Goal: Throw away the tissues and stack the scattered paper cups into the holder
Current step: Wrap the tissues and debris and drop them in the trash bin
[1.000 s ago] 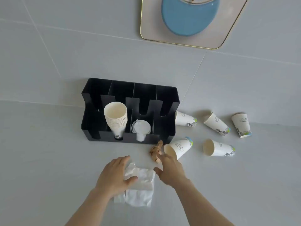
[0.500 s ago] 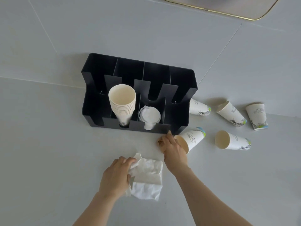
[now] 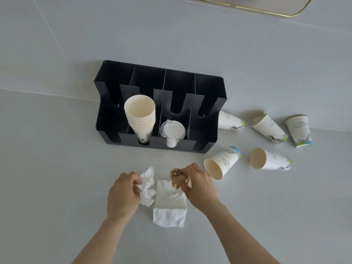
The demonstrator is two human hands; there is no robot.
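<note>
My left hand [image 3: 122, 193] pinches a crumpled white tissue [image 3: 147, 187]. My right hand [image 3: 198, 185] is closed around a brown crumpled tissue [image 3: 177, 179], held just over a flatter white tissue [image 3: 169, 204] lying on the counter. The black cup holder [image 3: 207, 119] stands behind, with a stack of plain paper cups [image 3: 141, 115] in its second slot and white lids [image 3: 172, 131] in the third. Several printed paper cups lie scattered to the right; the nearest cup [image 3: 222, 162] lies on its side beside my right hand, another cup [image 3: 268, 160] farther right.
Three more cups lie by the wall: one cup [image 3: 230, 121] against the holder's right end, one tipped cup [image 3: 269, 128], one cup [image 3: 300, 130] at the far right. A gold-edged tray [image 3: 270, 8] shows at the top.
My right hand picked up the brown tissue from beside the holder and brought it back over the white tissue. My left hand drew a crumpled white tissue leftward.
</note>
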